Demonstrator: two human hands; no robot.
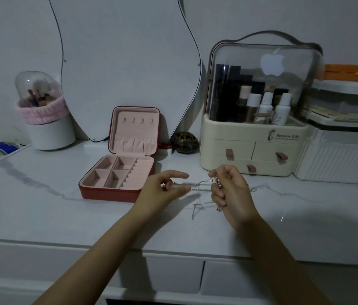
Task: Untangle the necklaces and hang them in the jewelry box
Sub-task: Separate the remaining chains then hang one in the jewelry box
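A tangle of thin silver necklaces (202, 188) is stretched between my two hands above the marble tabletop. My left hand (162, 190) pinches one end of the chains, index finger extended. My right hand (228, 188) grips the bunched chains and small pendants, with loose strands dangling below it toward the table. The red jewelry box (110, 194) lies open just left of my left hand, its pink lid upright with a row of hooks (138, 121) and its compartments bare.
A cream cosmetics organizer (250, 150) with a clear cover stands behind my right hand. A white brush holder with a pink band (48, 126) stands at back left, a mirror (129, 62) behind the box, a small dark round pot (184, 143) beside it.
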